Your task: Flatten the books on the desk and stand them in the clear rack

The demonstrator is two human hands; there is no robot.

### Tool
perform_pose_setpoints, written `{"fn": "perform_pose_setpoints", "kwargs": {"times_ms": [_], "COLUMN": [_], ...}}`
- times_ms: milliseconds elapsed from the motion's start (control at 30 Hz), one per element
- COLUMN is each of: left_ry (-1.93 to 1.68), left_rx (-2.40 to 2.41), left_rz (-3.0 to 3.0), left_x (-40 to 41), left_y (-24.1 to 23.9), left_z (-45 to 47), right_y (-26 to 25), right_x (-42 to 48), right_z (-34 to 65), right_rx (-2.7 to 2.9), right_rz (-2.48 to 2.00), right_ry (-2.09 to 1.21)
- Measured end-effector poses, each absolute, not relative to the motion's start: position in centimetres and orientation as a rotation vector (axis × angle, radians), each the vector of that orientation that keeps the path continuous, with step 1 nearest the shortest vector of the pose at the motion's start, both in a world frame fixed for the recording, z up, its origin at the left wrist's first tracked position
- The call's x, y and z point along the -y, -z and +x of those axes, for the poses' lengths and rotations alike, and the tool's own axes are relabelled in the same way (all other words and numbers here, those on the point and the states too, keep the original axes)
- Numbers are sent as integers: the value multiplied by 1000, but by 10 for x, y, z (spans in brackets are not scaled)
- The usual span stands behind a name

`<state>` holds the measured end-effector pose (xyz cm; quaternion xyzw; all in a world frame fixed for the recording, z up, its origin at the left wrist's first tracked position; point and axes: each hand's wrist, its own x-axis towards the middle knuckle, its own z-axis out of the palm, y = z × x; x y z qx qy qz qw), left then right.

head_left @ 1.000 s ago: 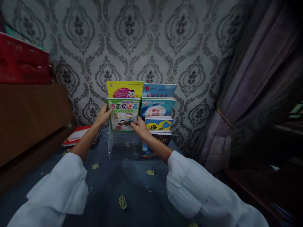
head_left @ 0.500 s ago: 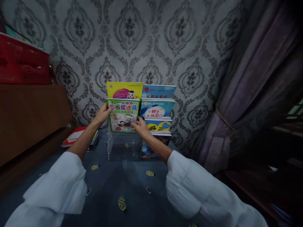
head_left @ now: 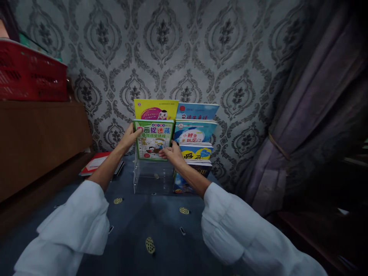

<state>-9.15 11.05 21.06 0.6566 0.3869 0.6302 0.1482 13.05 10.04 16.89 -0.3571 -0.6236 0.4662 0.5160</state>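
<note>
Left hand [head_left: 128,138] gripped green book [head_left: 154,140] by its left edge, right hand [head_left: 174,154] pinched its lower right | book stood upright at rack's [head_left: 149,186] left half, before yellow book [head_left: 156,105] | step: seemingly seating it | next move likely called for level lowering, clear of rack's right-hand books [head_left: 195,132]

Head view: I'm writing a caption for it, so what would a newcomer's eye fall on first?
Probably the green-bordered book near the middle, with the left hand at its left edge and the right hand at its lower right. Next might come the yellow book behind it and the stepped, mostly blue books to its right. At the upper left, a red basket sits on a brown cabinet.
</note>
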Motion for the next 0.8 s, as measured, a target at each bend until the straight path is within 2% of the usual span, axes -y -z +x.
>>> {"fn": "perform_pose_setpoints", "kwargs": {"times_ms": [100,167,300,400,467,633,800], "left_ry": [-1839,-1770,-1139,-664,-504,-502,-555], "left_rx": [-1249,-1525,-2100,-2187,-2196,-2226,-2214], "left_rz": [1980,2245,2881,3032,3008,2960,2967], "left_x": [-99,-88,-68,-66,-69,-74,-74], "left_y": [-234,-253,-285,-295,-296,-294,-290], "left_z": [-90,-86,-62,-42,-34,-33,-34], "right_y": [-168,-167,-166,-167,-167,-155,-122], "right_x": [-100,-100,-99,-98,-97,-87,-63], "right_z": [130,129,128,127,127,134,142], "right_rx": [1501,1500,1498,1481,1480,1525,1620], "right_rz": [-858,-859,-840,-841,-847,-847,-829], "right_ry": [-1128,-1132,-1154,-1161,-1156,-1126,-1224]}}
